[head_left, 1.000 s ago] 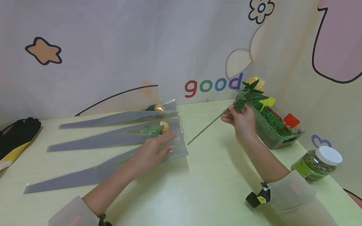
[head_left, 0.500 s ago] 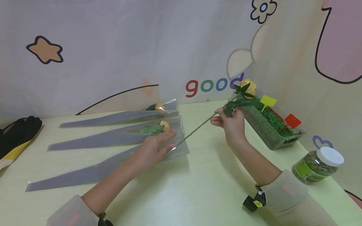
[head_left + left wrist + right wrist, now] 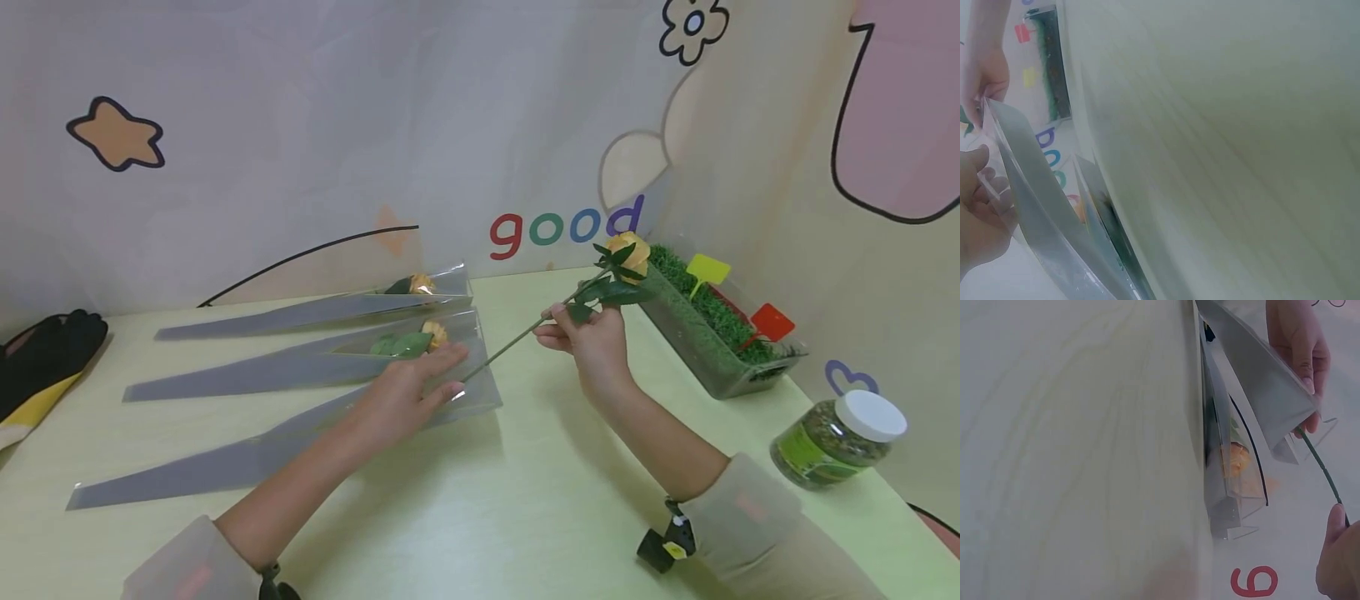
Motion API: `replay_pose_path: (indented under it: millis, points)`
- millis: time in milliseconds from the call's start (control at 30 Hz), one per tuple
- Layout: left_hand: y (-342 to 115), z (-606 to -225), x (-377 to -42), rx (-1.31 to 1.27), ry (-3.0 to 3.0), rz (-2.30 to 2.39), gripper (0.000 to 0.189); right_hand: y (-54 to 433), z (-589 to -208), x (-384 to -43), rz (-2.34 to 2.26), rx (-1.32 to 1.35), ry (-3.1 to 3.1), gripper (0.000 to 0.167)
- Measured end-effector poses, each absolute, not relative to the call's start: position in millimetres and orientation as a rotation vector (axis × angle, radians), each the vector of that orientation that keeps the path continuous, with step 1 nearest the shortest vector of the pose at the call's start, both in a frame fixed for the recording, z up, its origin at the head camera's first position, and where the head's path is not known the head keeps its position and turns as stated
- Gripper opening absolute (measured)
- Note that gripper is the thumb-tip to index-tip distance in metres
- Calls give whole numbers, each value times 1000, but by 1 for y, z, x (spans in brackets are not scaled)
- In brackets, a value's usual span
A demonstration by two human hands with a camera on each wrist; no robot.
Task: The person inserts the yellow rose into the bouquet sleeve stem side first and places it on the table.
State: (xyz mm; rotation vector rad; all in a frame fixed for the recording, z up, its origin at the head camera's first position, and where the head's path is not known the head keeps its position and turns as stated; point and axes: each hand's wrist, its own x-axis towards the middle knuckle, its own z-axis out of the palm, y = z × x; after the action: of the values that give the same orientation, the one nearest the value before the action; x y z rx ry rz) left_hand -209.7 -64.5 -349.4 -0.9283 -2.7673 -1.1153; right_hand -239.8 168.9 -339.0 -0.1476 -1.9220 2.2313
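Observation:
My right hand [image 3: 596,346] pinches the stem of an artificial yellow rose [image 3: 630,254], below its green leaves. The flower points up and right, and the stem slants down to the left. Its lower end reaches into the wide mouth of the nearest grey-and-clear flower sleeve [image 3: 187,471]. With thumb and fingers, my left hand [image 3: 405,387] holds that sleeve at its mouth, raised off the table, as the right wrist view shows at the sleeve's edge [image 3: 1272,394]. Behind it lie two more sleeves, the middle one [image 3: 247,375] and the far one [image 3: 277,317], each with a yellow rose inside.
At the right stands a clear planter box [image 3: 693,354] of artificial grass with a yellow tag [image 3: 707,268] and a red tag [image 3: 772,322]. A white-lidded jar [image 3: 832,442] is nearer. A black-and-yellow glove [image 3: 56,358] lies far left. A printed backdrop rises behind the table.
My right hand has brought the rose left and down from beside the planter box, and its stem end has gone into the sleeve's mouth. The left hand has stayed in place.

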Motion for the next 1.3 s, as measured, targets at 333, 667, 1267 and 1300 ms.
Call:
replay_pose_path:
  millis: [333,667,1267,1300]
  points:
    - [-66,-347,-208,-921,-2780,-1149,47,156,-350,-236,2258,-60,-2006,62]
    - [-65,-349,-211,-959,-2737,-1145,47,148,-352,-233,2241,29,-2024,59]
    - [-55,-345,-210,-951,-2736,-1161,45,132,-351,-232,2250,74,-2033,66]
    - [-55,-344,-210,-951,-2736,-1161,45,132,-350,-232,2246,74,-2040,66]
